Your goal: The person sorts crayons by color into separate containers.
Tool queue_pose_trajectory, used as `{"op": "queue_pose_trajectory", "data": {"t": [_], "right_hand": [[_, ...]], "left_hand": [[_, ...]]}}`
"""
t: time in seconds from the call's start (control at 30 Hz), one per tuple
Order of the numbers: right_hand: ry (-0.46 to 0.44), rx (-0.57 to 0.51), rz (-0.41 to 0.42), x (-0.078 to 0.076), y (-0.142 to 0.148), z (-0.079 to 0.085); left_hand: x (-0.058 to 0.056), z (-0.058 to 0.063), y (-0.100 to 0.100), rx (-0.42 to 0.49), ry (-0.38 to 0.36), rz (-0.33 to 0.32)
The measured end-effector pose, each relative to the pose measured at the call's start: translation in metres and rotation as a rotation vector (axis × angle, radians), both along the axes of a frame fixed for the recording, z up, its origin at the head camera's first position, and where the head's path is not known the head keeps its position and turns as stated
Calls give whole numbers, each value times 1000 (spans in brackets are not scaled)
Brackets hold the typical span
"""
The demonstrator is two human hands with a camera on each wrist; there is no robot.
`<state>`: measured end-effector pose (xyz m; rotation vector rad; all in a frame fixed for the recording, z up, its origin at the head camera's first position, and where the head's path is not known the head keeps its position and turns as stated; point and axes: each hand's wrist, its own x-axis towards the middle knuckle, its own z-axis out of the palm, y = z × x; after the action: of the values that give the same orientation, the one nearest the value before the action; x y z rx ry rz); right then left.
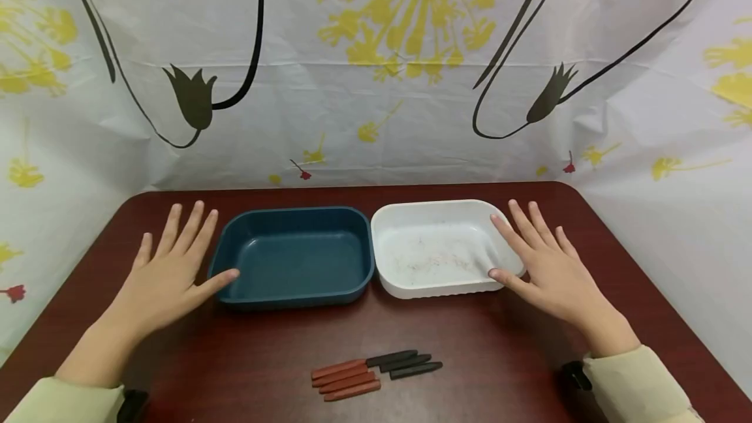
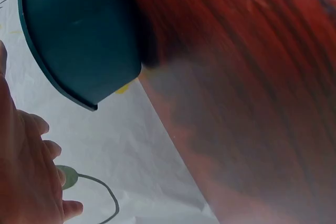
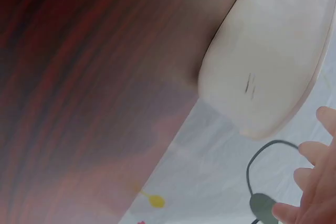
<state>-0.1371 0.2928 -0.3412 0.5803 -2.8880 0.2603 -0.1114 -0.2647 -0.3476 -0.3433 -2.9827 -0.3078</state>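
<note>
My left hand (image 1: 167, 279) is spread with straight fingers at the left of the dark teal tray (image 1: 305, 260), its thumb overlapping the tray's near left corner in the head view. Over the right end of the white tray (image 1: 440, 247) my right hand (image 1: 555, 273) is spread likewise, thumb and forefinger overlapping the rim. Neither hand holds anything. Nearer to me on the table lie several reddish-brown crayons (image 1: 343, 380) side by side, and 3 black crayons (image 1: 408, 363) adjoin them on the right. In the wrist views the teal tray (image 2: 79, 30) and the white tray (image 3: 262, 56) show their outer walls.
The dark red wood-grain table (image 1: 264, 358) has rounded far corners. A white sheet (image 1: 352, 116) with yellow and dark plant prints hangs behind it and along both sides. The two trays stand side by side near the far edge. Faint marks dot the white tray's floor.
</note>
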Motion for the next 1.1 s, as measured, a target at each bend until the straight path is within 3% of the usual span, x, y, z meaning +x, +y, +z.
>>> {"op": "queue_pose_trajectory", "data": {"t": [0.6,0.83,1.1], "right_hand": [[16,25,168,6,-46,-2],[11,26,232,11,-67,0],[29,25,327,20,-89,-2]], "left_hand": [[-13,-2,20,-11,-88,-54],[-14,-2,27,36,-145,-74],[-14,-8,32,17,-142,-78]]}}
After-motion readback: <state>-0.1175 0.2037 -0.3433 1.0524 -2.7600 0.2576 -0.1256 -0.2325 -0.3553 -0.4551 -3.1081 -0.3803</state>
